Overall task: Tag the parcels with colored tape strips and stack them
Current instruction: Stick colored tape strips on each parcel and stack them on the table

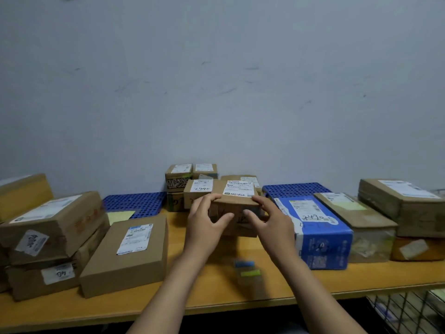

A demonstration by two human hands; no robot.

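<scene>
The left hand (204, 220) and right hand (271, 219) grasp a small brown cardboard parcel (234, 201) at mid-counter (216, 290), fingers (212, 197) curled over its top edge; a white printed label (238, 188) covers its top.

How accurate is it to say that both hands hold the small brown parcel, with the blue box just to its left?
One detail is off: the head view shows the blue box to the right of the parcel, not the left. The left hand and right hand do both hold the parcel.

scuffed pale grey wall (216, 80) behind a long yellow wooden table (212, 292)
</scene>
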